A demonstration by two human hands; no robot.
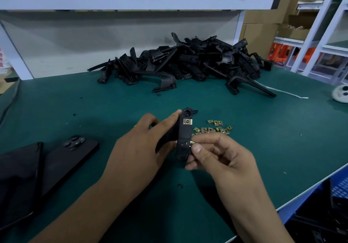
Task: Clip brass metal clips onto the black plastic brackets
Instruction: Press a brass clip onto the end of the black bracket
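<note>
Head view: a long black plastic bracket (pixel 183 137) is held upright above the dark green matted surface (pixel 263 148) by the left hand (pixel 139 148), whose fingers are wrapped around its left edge, so that the flat face is turned toward the camera. One small square brass metal clip (pixel 187 121) is already seated near the upper end of the bracket, just below a round hole. A second brass clip (pixel 191 143) is pinched between thumb and forefinger of the right hand (pixel 216 156) and is pressed against the bracket's right edge near its lower end; it is mostly hidden by the fingertips, so how far it has slid on cannot be told. The bracket appears to be steadied this way so that the clip can be pushed sideways onto it. A loose scatter of brass clips (pixel 212 129) lies on the surface just behind the hands, within easy reach. A large heap of black brackets (pixel 188 62) is piled further back.
</note>
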